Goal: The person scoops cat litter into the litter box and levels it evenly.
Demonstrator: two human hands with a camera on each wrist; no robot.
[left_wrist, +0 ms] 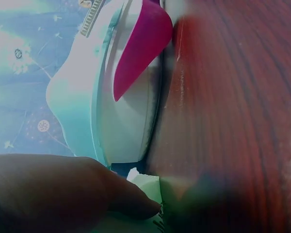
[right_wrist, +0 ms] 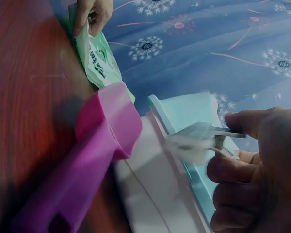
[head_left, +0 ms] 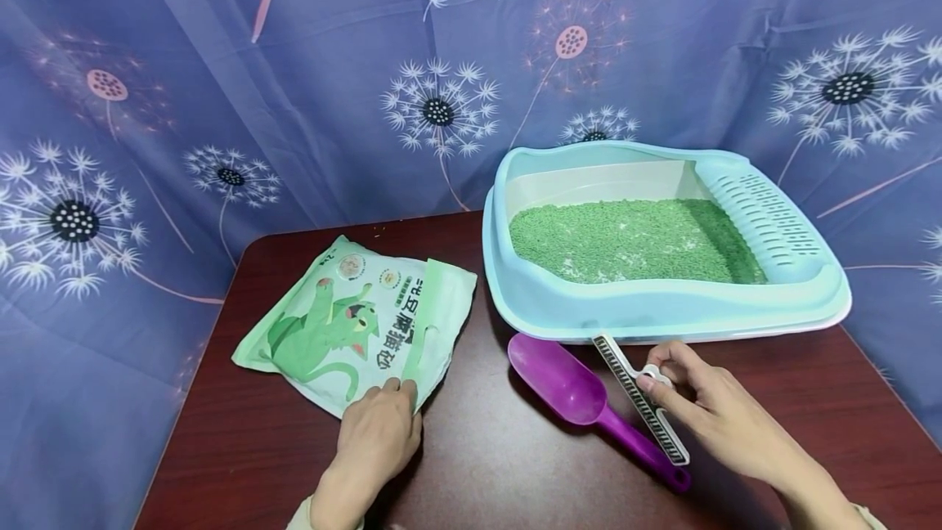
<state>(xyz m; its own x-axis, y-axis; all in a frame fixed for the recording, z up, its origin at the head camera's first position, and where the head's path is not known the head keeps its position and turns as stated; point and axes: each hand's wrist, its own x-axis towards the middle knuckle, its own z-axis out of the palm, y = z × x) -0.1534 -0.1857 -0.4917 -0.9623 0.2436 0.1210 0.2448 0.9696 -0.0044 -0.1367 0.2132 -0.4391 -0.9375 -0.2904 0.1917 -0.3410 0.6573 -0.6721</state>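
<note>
A pale green cat litter bag (head_left: 334, 325) with a green cat printed on it lies flat on the left of the table. My left hand (head_left: 377, 436) grips its near edge, thumb against fingers; the left wrist view shows the thumb (left_wrist: 102, 187) pressed on the bag. Between finger and thumb, my right hand (head_left: 724, 411) holds a long white clip (head_left: 640, 401) with a dark ridged strip, above the handle of a purple scoop (head_left: 562, 383). In the right wrist view the clip (right_wrist: 191, 141) is blurred.
Behind the scoop stands a light blue litter box (head_left: 662, 309) holding green pellets (head_left: 625, 240), with a slotted ledge at its right end. A dark red-brown table (head_left: 471, 464) carries everything. The dandelion-patterned curtain (head_left: 309, 105) hangs along the table's back edge.
</note>
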